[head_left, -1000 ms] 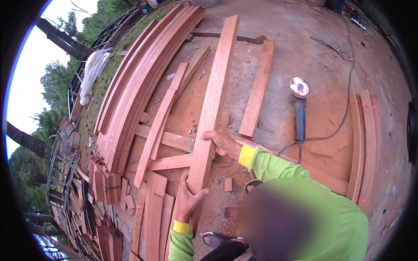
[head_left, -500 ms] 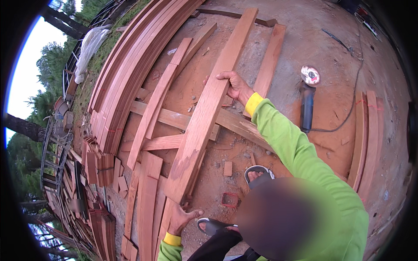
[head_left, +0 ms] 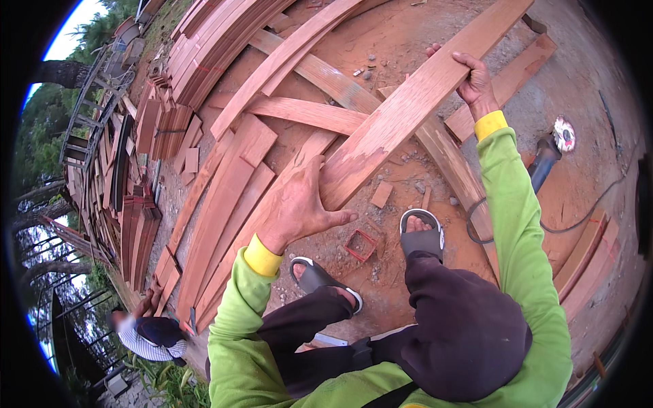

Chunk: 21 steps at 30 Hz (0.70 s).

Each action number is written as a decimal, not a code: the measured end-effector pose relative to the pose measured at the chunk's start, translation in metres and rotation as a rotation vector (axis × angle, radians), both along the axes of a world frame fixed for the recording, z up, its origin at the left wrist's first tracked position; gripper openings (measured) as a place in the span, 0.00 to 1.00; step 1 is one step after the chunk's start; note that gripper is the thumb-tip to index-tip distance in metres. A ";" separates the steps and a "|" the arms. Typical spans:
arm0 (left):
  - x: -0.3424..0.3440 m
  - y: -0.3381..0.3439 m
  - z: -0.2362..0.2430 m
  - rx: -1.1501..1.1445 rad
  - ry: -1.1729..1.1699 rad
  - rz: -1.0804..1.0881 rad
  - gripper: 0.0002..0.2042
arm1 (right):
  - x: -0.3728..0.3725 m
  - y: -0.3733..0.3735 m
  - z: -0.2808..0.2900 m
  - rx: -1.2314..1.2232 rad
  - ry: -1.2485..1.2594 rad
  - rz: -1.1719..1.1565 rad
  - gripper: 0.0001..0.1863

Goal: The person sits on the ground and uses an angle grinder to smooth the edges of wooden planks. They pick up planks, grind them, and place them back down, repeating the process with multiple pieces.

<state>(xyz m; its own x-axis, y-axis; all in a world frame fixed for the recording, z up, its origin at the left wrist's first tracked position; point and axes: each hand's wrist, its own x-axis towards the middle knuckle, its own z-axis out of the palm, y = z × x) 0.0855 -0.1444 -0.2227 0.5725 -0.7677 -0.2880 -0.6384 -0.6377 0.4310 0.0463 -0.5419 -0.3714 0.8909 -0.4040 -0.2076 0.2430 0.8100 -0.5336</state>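
A long reddish-brown wooden plank [head_left: 408,109] slants up to the right across the view, its near end darker and rough-stained. My right hand [head_left: 476,85] is wrapped round its right edge toward the far part, thumb on top and fingertips showing at the opposite edge. At the near end is my left hand [head_left: 297,207], its fingers stretched along the plank's corner and its thumb spread apart below the end. Under the plank runs a wooden beam [head_left: 445,163], crossed by a thinner board [head_left: 309,112].
An angle grinder [head_left: 544,163] with a cable lies on the ground at right. A small red square frame [head_left: 360,245] and a wood offcut [head_left: 382,194] lie near my sandalled feet. Stacked boards [head_left: 224,47] stand at upper left. Another person [head_left: 146,333] is at lower left.
The plank has swung so that its far end points further right. My left hand has come up against its near end. My view has turned, showing another person at lower left.
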 end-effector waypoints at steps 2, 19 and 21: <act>-0.011 -0.010 -0.010 0.057 -0.004 0.043 0.45 | -0.001 -0.004 -0.001 -0.042 0.000 0.000 0.28; 0.101 -0.129 -0.049 0.005 -0.234 0.122 0.30 | -0.007 -0.022 0.007 -0.339 0.286 -0.063 0.18; 0.115 -0.128 -0.042 0.019 -0.197 0.140 0.32 | -0.020 0.003 0.016 -0.358 0.383 -0.076 0.17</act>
